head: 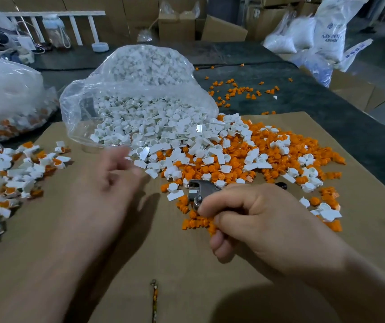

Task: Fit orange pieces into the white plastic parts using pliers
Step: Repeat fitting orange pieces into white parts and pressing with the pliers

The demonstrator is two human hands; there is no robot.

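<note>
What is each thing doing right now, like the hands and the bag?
Left hand: open, blurred, holding nothing.
Right hand: gripping pliers.
Clear bag: open, white parts spilling out.
Orange pieces: loose, heaped on cardboard.
Left pile: white parts with orange fitted.

1 head-worn wide-angle view, facing forward and down, close above the cardboard sheet [175, 264]

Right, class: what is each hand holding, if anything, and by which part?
The right hand grips the pliers by the handle end, metal head poking out. The left hand, blurred, seems to hold nothing.
</note>
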